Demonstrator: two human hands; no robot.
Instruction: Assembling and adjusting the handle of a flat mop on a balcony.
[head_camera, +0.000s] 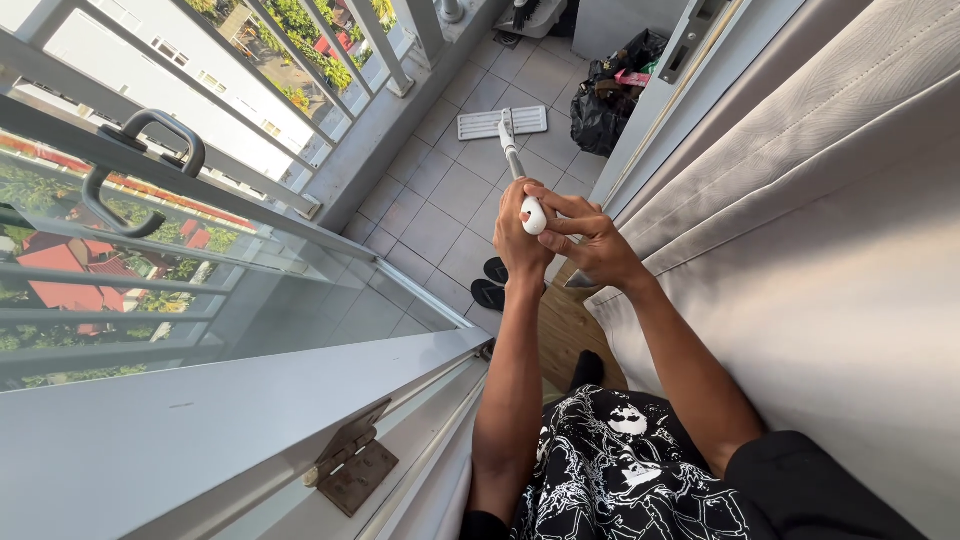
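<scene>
1. Over the tiled balcony floor (440, 190), a flat mop (502, 122) is held out from the doorway, its white rectangular head lying flat on the tiles near a black bag (612, 95).
2. At the top of the mop's metal pole (513, 160), the rounded white handle end (533, 215) is clasped by both hands.
3. The left hand (515, 235) is wrapped around the pole just below the white end, fingers closed on it.
4. The right hand (590, 240) is closed over the white end from the other side, its fingertips (550, 222) pressed against the cap and touching the left hand.
5. Below the hands, black sandals (492, 283) are seen on the tiles by the threshold.
6. To the left, a glass door (250, 290) with a black handle (140, 170) is swung open, and a hinge (350, 468) is seen on its frame.
7. To the right, a grey curtain (830, 230) hangs beside the right forearm.
8. A black shirt with a white print (620, 470) is worn by the person.
</scene>
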